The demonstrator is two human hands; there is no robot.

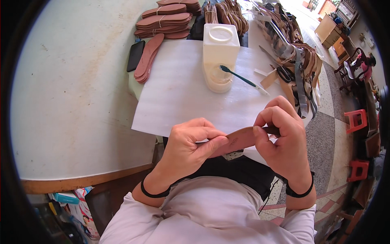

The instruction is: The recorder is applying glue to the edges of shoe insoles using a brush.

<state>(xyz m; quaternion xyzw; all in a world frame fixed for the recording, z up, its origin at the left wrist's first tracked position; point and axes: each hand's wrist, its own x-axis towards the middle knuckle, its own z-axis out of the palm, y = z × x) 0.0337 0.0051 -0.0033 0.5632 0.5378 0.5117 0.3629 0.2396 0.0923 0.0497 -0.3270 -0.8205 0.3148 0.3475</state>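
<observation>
A reddish-brown insole (240,140) is held up in front of my body, above the near edge of the white sheet. My left hand (190,141) pinches one end of it between thumb and fingers. At the other end, my right hand (286,140) is closed with thumb and forefinger on the insole's edge. A dark strip (272,130) shows between the right fingers along that edge; how far it runs is hidden. Beyond the hands stands a cream plastic container (221,44) with an open-looking lower spout, and a green-and-white toothbrush (243,80) leans on it.
Bundled insoles (164,24) are stacked at the far left, beside a loose insole pile (148,59) and a black phone (135,56). Black-handled scissors (285,74) lie among tangled strips (306,67) at right. A white sheet (170,93) covers the tabletop. Red stools (356,120) stand on the floor.
</observation>
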